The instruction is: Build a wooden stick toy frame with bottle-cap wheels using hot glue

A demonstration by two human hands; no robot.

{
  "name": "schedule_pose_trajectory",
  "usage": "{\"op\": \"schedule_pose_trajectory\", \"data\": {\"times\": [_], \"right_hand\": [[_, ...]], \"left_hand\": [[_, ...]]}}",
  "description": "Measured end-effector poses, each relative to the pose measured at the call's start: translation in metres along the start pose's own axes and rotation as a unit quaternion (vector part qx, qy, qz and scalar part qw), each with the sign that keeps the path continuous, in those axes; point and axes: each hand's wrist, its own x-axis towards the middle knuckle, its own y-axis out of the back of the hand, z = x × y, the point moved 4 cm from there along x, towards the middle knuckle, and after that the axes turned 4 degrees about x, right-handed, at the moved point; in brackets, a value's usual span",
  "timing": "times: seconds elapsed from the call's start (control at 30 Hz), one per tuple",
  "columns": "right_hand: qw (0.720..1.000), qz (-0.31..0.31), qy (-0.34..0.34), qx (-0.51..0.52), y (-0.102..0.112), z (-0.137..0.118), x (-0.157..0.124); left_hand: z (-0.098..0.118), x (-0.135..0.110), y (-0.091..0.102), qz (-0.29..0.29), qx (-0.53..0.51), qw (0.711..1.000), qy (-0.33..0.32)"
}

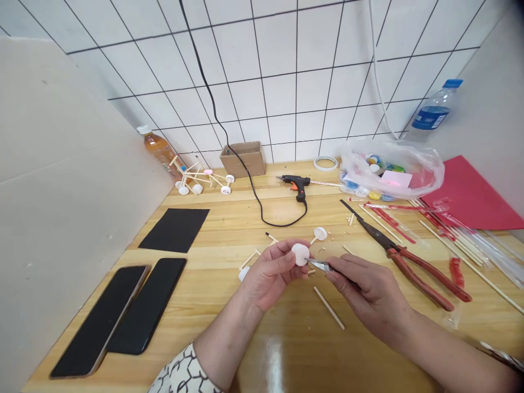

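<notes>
Between the thumb and fingers of my left hand [270, 273] is a white round cap [301, 254], its flat face turned up towards me. My right hand [368, 295] is closed round a small pointed metal blade [320, 265], whose tip touches the cap near its middle. The blade's handle is hidden in my fist. Behind my left hand stands a stick with a white wheel [320, 233]; another white wheel [244, 273] shows at its left. A loose wooden stick [329, 308] lies on the table just below the blade.
A black glue gun [297, 183] lies at the back, its cord running up the tiled wall. Large red-handled pliers [421, 267] and several sticks are at the right. Two phones [147, 305] lie at the left. Behind are a bag of caps [388, 169] and a cardboard box [244, 159].
</notes>
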Motion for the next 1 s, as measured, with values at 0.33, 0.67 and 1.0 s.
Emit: {"op": "schedule_pose_trajectory", "data": {"times": [0.33, 0.67, 1.0], "right_hand": [[0.994, 0.038, 0.042, -0.094, 0.002, -0.002, -0.002], [0.955, 0.090, 0.129, -0.252, 0.000, -0.012, -0.007], [0.947, -0.127, -0.173, 0.238, -0.006, 0.005, 0.004]], "left_hand": [[-0.003, 0.001, 0.002, 0.010, 0.018, 1.000, -0.010], [-0.003, 0.001, 0.001, 0.061, 0.068, 0.995, -0.038], [0.009, -0.006, -0.004, 0.027, 0.179, 0.971, -0.154]]}}
